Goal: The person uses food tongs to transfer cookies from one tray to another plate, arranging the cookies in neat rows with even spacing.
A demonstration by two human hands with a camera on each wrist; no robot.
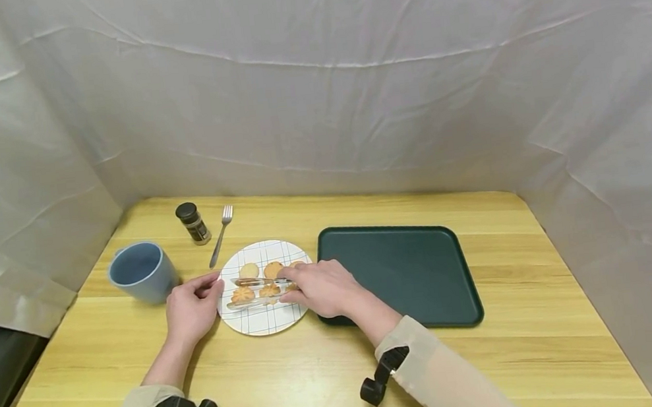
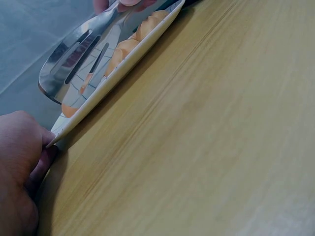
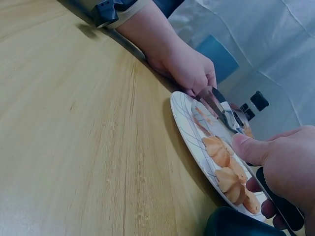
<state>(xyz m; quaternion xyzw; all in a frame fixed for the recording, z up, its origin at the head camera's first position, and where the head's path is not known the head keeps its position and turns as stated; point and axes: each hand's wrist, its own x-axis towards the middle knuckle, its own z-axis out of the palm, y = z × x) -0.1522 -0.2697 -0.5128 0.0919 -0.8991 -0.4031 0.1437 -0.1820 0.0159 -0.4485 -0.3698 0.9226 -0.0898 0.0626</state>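
A round white plate [image 1: 263, 323] with a thin line grid carries several golden cookies [image 1: 243, 294], some of them swirl-shaped. At its left rim, my left hand [image 1: 190, 309] pinches the edge between thumb and fingers. My right hand [image 1: 329, 287] reaches over the plate's right side and grips metal tongs [image 2: 55, 77]. Their slotted heads are spread apart and point left, low over the cookies. One cookie in the left wrist view shows partly behind the tongs' near head. The right-hand cookies are partly hidden under my right fingers.
A dark green tray [image 1: 411, 274] lies right of the plate, beneath my right wrist. On the left stand a blue mug [image 1: 148, 275] and a black-capped spice jar [image 1: 193, 224]. A fork [image 1: 222, 235] lies behind the plate. Pale cloth [image 1: 315, 98] walls the table's back and sides.
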